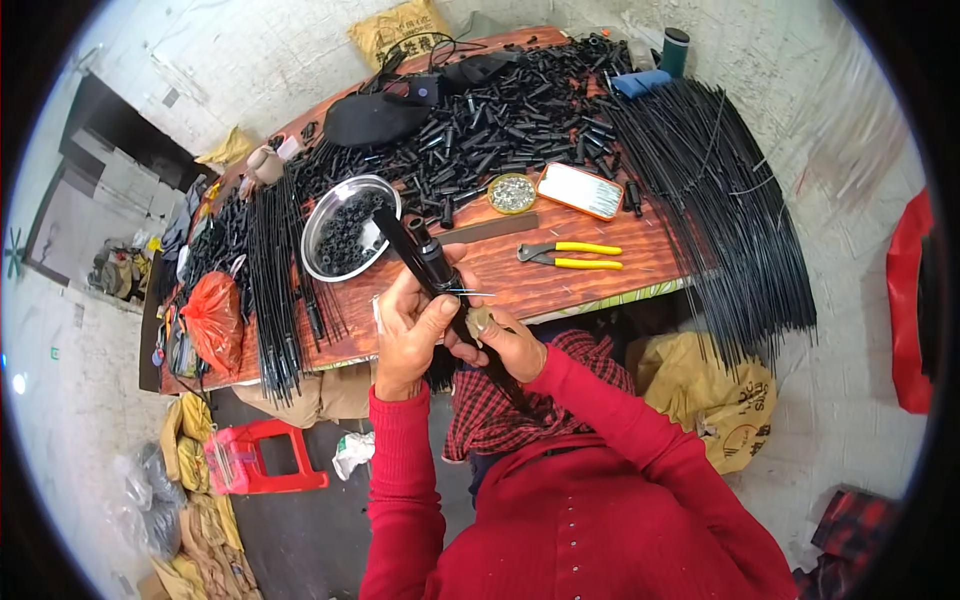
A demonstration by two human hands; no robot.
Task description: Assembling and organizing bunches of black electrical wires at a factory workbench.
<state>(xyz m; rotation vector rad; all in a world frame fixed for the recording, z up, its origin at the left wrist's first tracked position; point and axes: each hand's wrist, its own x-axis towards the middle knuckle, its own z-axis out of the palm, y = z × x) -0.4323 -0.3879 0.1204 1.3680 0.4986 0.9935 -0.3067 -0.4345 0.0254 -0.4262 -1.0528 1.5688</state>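
Above the table's near edge, my left hand (405, 330) is closed around a black tubular part (432, 264) with a collar-like end. A long dark bar (397, 238) runs alongside it, slanting down toward my lap. My right hand (512, 347) grips the lower part of this black assembly; a beige covering sits on its thumb. Thin pale pins (474, 292) stick out sideways between the hands. Beyond my left hand stands a metal bowl (309, 238) of small black rings. End-cutting pliers (588, 257) with yellow handles lie to the right. My fingers partly hide the held parts.
Many black tubular parts (520, 120) cover the back of the wooden table (470, 262). Black rod bundles lie at left (272, 290) and right (735, 230), overhanging the edge. A round tin (512, 207) and a tray of pins (580, 188) stand mid-table. A red stool (265, 460) is below left.
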